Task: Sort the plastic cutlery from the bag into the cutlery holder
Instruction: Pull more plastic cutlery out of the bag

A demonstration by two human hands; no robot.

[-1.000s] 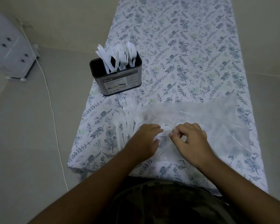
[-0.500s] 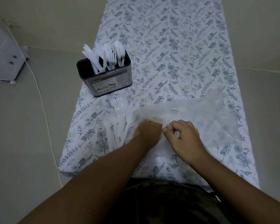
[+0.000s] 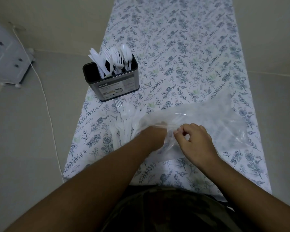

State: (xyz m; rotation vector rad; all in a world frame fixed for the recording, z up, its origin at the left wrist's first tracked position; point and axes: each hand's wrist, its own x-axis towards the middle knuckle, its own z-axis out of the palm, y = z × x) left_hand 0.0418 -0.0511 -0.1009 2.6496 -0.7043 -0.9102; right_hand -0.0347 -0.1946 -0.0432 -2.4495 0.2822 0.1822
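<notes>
A clear plastic bag (image 3: pixel 208 119) lies crumpled on the floral tablecloth (image 3: pixel 182 47). My right hand (image 3: pixel 196 141) pinches the bag's open edge. My left hand (image 3: pixel 152 136) reaches into the bag's mouth, its fingers hidden under the plastic. A loose pile of white plastic forks and spoons (image 3: pixel 124 121) lies on the cloth just left of the bag. The dark metal cutlery holder (image 3: pixel 114 86) stands behind the pile, with several white knives, forks and spoons upright in it.
The table's left edge runs close to the holder and the pile. A white cable (image 3: pixel 45 101) trails over the floor on the left, by a white drawer unit (image 3: pixel 5 61). The cloth stretches bare beyond the bag.
My left hand has pushed deeper into the bag, so its fingers are now covered by plastic. My right hand keeps its pinch on the bag edge. The view has shifted slightly.
</notes>
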